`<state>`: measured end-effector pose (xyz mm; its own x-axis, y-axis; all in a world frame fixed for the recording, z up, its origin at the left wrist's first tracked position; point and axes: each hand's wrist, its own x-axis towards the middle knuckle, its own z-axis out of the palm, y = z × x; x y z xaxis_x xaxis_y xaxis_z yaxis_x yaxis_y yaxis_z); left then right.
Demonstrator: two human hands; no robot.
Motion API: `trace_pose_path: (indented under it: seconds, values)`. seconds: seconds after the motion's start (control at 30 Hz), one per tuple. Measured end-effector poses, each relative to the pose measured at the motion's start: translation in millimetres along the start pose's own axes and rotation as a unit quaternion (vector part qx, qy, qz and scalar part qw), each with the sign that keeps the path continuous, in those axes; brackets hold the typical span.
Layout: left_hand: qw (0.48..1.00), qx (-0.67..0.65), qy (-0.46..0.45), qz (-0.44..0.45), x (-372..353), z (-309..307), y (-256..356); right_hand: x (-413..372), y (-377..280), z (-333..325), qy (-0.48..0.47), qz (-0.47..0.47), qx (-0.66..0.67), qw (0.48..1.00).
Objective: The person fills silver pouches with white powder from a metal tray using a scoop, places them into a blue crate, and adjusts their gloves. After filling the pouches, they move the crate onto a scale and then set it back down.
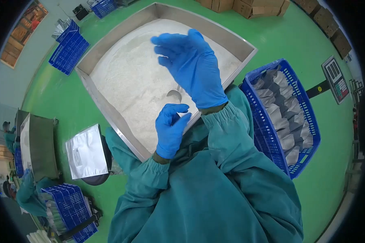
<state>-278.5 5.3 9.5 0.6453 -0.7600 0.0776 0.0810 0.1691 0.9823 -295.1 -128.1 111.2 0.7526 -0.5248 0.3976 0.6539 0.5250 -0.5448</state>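
Observation:
My right hand (pixel 196 67), in a blue glove, is raised over a metal tray (pixel 95 67) of white powder (pixel 127 77). Its fingers stretch out to the left, with nothing seen in them. Lower down, near the tray's front edge, my left hand (pixel 169 131) is gloved too. Its fingers curl towards the thumb; whether anything small sits between them is hidden. A metal scoop (pixel 174 95) rests in the powder just above my left hand and below my right palm. Part of the scoop is covered by my right hand.
Right of me stands a blue crate (pixel 267 139) of silvery packets (pixel 286 117), beside a scale display (pixel 335 79). To the left, a white labelled bag (pixel 87 152) lies on a dark round seat. Another person (pixel 30 194) works at far left near a blue crate (pixel 71 206). Cardboard boxes (pixel 255 7) stand behind.

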Motion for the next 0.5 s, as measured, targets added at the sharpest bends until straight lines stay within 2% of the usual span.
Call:
trace_pose_path:
  seconds: [0.03,0.07,0.13,0.27,0.37,0.5]
  values:
    - [0.992,0.076,0.007,0.102,-2,4,6,0,1,-8,0.053,0.012,0.028,0.998]
    - [0.968,0.152,0.016,0.200,-5,7,11,1,4,-12,0.050,0.019,0.029,0.998]
    - [0.963,0.167,0.021,0.209,-2,11,15,1,10,-19,0.081,0.008,0.078,0.994]
    - [0.968,0.142,0.023,0.208,9,10,10,2,12,-22,0.090,0.014,0.092,0.992]
    - [0.973,0.167,0.005,0.159,12,6,9,3,15,-23,0.079,0.016,0.110,0.991]
    - [0.961,0.177,0.001,0.211,15,6,9,5,18,-20,0.070,0.018,0.095,0.993]
